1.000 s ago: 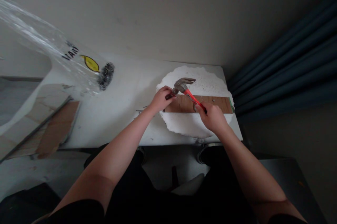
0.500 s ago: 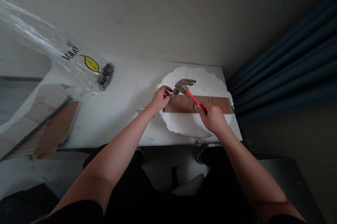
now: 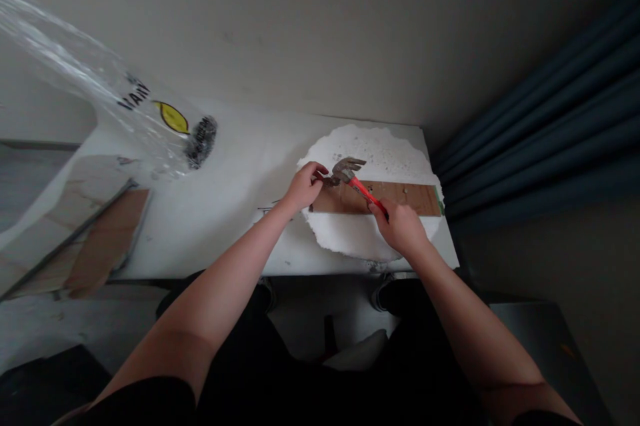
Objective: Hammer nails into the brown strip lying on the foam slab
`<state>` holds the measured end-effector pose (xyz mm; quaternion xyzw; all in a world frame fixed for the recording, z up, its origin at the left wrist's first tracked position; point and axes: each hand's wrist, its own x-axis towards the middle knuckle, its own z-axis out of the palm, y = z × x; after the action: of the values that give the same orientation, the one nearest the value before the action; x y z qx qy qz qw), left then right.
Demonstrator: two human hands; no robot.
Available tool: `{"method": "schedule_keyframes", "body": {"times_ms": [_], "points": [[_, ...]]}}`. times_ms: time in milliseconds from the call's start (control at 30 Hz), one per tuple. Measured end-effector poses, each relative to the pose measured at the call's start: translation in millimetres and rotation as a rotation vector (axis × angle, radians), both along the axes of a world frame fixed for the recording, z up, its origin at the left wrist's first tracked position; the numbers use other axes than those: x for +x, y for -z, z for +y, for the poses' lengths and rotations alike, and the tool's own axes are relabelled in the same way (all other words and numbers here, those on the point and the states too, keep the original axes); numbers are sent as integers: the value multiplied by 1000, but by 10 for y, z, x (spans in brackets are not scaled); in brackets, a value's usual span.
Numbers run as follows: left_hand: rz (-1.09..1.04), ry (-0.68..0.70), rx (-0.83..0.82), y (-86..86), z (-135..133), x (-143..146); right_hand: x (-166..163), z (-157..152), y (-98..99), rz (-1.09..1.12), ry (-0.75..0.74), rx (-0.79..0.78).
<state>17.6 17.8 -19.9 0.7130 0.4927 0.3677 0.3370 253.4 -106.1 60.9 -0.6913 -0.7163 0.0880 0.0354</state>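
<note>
My right hand (image 3: 400, 225) is closed around the red handle of a claw hammer (image 3: 367, 195). The hammer's grey head is low over the left part of a brown wooden board (image 3: 400, 198), its face close to my left fingertips. My left hand (image 3: 304, 187) is at the board's left end, thumb and fingers curled together in a pinch. What they pinch is too small and dark to make out. Under the board lies a ragged-edged white sheet (image 3: 345, 237) with grey specks at its far side.
The white table (image 3: 200, 226) stands against a wall. Clear plastic wrapping (image 3: 125, 103) with a yellow print is at the left back, near tilted brown and pale boards (image 3: 107, 239). A few thin dark pieces (image 3: 267, 211), perhaps nails, lie left of the sheet. A blue curtain (image 3: 550, 119) hangs at right.
The hammer head has come down slightly toward the board near my left fingers, and my right hand has shifted a little left and down. My left hand has stayed in place.
</note>
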Motion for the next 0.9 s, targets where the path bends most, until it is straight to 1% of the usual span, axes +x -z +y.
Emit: {"method": "schedule_keyframes", "body": {"times_ms": [200, 333, 400, 533, 600, 700, 767, 833, 900], "points": [[25, -18, -21, 3, 13, 11, -31, -13, -31, -14, 8, 16], [49, -5, 5, -14, 13, 0, -63, 2, -46, -35, -12, -46], [37, 1, 7, -24, 7, -6, -57, 9, -47, -37, -11, -47], [-14, -14, -24, -33, -10, -6, -24, 11, -37, -31, 14, 7], [-34, -26, -27, -38, -8, -9, -17, 11, -27, -40, 1, -5], [-63, -80, -15, -61, 31, -50, -14, 17, -17, -54, -19, -46], [-58, -148, 5, -89, 81, -123, -1, 28, -20, -57, -4, -47], [-7, -234, 34, -117, 133, -249, 27, 43, -26, -64, 24, -30], [116, -314, 40, -126, 164, -426, 64, 63, -29, -79, 48, -22]]}}
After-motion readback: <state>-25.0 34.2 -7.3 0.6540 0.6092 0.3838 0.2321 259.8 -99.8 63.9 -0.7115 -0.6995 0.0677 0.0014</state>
